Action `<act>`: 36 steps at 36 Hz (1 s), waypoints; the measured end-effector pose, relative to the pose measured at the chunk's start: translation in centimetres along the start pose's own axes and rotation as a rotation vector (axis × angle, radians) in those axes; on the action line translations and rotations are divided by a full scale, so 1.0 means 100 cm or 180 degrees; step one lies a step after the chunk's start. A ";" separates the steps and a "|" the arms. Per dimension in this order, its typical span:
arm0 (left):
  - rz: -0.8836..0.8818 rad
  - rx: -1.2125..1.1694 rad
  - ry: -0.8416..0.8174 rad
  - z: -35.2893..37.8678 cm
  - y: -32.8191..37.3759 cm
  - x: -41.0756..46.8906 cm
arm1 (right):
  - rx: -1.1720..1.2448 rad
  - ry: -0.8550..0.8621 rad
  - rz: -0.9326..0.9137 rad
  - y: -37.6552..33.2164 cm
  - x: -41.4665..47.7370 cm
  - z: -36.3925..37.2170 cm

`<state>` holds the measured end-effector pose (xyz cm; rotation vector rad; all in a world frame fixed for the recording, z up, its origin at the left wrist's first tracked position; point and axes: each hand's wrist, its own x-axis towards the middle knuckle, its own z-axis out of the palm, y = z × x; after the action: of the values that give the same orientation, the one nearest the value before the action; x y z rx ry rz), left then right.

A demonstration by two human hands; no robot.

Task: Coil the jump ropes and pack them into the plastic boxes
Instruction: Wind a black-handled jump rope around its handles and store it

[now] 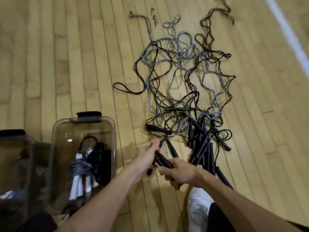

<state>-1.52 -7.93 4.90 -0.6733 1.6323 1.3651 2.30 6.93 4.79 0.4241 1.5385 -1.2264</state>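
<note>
Gripping the black handles (162,161) with left hand (145,159) and right hand (178,174) together, ease that cord slowly from the tangled ropes (184,77) before coiling.

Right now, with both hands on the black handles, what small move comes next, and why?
Probably lift the black handles, gripped by the left hand and right hand, to draw their cord out of the tangled rope pile; it runs into that tangle, so coiling cannot start.
</note>
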 end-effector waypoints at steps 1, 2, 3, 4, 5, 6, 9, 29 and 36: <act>0.0064 0.0019 -0.0015 0.000 0.003 -0.008 | 0.0050 -0.0173 -0.0012 -0.005 -0.009 0.003; 0.0129 0.0084 -0.0026 -0.001 0.007 -0.016 | 0.0101 -0.0338 -0.0013 -0.012 -0.019 0.006; 0.0201 0.0119 -0.0041 -0.002 0.010 -0.023 | 0.0183 -0.0490 0.0005 -0.017 -0.028 0.007; 0.0272 0.0160 -0.0050 -0.005 0.014 -0.033 | 0.0234 -0.0604 0.0028 -0.024 -0.041 0.009; 0.0321 0.0129 -0.0099 -0.009 0.018 -0.042 | 0.0270 -0.0708 0.0056 -0.030 -0.051 0.010; 0.0345 0.0023 -0.0181 -0.013 0.023 -0.051 | 0.0259 -0.0788 0.0066 -0.035 -0.062 0.011; 0.0394 -0.0535 -0.0425 -0.023 0.046 -0.087 | 0.0076 -0.0856 -0.0079 -0.054 -0.099 0.017; 0.3150 -0.0198 -0.1092 0.030 0.226 -0.506 | -0.0054 -0.0453 -0.2747 -0.169 -0.519 0.089; 0.4086 0.1285 -0.0374 0.054 0.242 -0.667 | -0.0047 0.0160 -0.3507 -0.180 -0.660 0.131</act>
<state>10.84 -5.16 74.94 0.8583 2.2212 1.7170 18.91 9.61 72.41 -0.5047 1.8723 -2.0140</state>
